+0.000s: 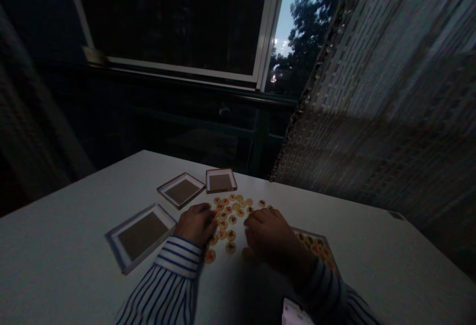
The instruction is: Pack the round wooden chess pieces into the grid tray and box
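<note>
Round wooden Chinese chess pieces with red or black characters lie loosely spread on the white table; a few show plain faces. My left hand rests at the left edge of the spread, its fingers loosely bent and apart, beside or touching the nearest pieces. On the right side, my right hand is closed, fingers bent down and pressed together. Whatever it may hold is hidden beneath the fingers. Beyond my right wrist, a shallow box holds several pieces laid in rows, partly covered by my forearm.
Three shallow trays with brown bottoms stand on the white table: a near-left tray, a middle tray and a back tray. A pale object lies at the front edge. A bead curtain hangs behind the table.
</note>
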